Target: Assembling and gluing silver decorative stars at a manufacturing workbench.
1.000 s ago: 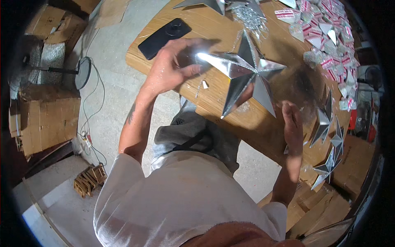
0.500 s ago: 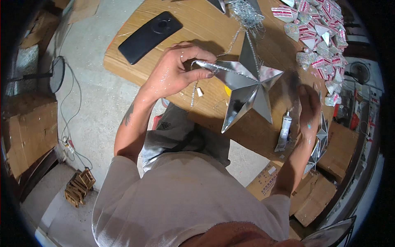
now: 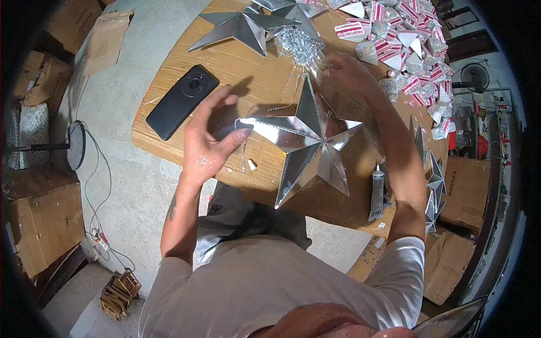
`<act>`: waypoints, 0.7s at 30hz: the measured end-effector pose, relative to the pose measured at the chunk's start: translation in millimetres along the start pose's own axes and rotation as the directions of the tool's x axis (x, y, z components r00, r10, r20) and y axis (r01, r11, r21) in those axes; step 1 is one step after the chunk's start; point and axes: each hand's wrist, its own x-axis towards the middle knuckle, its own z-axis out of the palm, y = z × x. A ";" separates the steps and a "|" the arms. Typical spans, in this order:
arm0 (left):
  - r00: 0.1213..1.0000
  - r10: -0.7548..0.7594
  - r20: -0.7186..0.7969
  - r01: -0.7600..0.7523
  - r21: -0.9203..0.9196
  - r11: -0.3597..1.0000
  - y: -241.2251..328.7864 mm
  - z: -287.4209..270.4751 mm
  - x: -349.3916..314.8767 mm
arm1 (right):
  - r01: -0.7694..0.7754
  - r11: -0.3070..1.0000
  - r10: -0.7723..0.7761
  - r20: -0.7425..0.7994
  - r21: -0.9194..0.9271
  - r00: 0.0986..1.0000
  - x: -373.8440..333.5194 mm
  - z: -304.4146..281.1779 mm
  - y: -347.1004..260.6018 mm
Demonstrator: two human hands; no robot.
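A silver mirrored star [image 3: 301, 138] lies on the cardboard-covered table before me, with thin glittery bead chain [image 3: 279, 127] along some ridges. My left hand [image 3: 208, 141] is by its left point, fingers spread and thumb tip at the point and chain end; it grips nothing. Past the star's upper point, my right hand [image 3: 355, 76] is beside a tangled heap of silver chain [image 3: 301, 48]. Its fingers are bent and apart, in shadow, with nothing visible between them. Loose chain runs from the heap towards the star.
Beyond my left hand lies a black phone [image 3: 183, 101]. More silver stars [image 3: 236, 31] are at the far side. Pink-and-white glittery pieces [image 3: 406, 42] pile up at the far right. A glue tube [image 3: 376, 194] stands near my right forearm, and a small white cap [image 3: 252, 164] sits near the front edge.
My left hand has loosened from the star's left point and its fingers have spread. My right hand has swung from the table's right side, up and left, to the chain heap.
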 end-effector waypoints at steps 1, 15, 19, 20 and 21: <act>0.997 0.047 -0.057 -0.042 0.084 0.996 -5.3 -4.5 -1.1 | 0.003 1.000 -0.003 -0.005 0.000 1.000 8.8 3.4 2.0; 0.933 0.341 -0.115 -0.323 0.151 0.934 77.0 13.6 27.6 | 0.076 0.916 0.016 -0.225 0.394 0.974 -17.2 -117.8 -49.5; 0.918 0.396 -0.005 -0.396 0.047 0.917 110.6 66.4 67.3 | 0.043 0.975 0.031 -0.320 0.220 0.947 -45.5 -166.7 -68.6; 0.927 0.375 0.022 -0.375 0.008 0.927 118.4 78.3 78.4 | 0.017 0.987 0.037 -0.326 0.160 0.945 -49.4 -173.8 -73.9; 0.877 0.480 0.016 -0.480 0.022 0.877 120.0 90.9 95.5 | 0.068 0.982 -0.006 -0.330 0.175 0.944 -54.6 -176.6 -92.1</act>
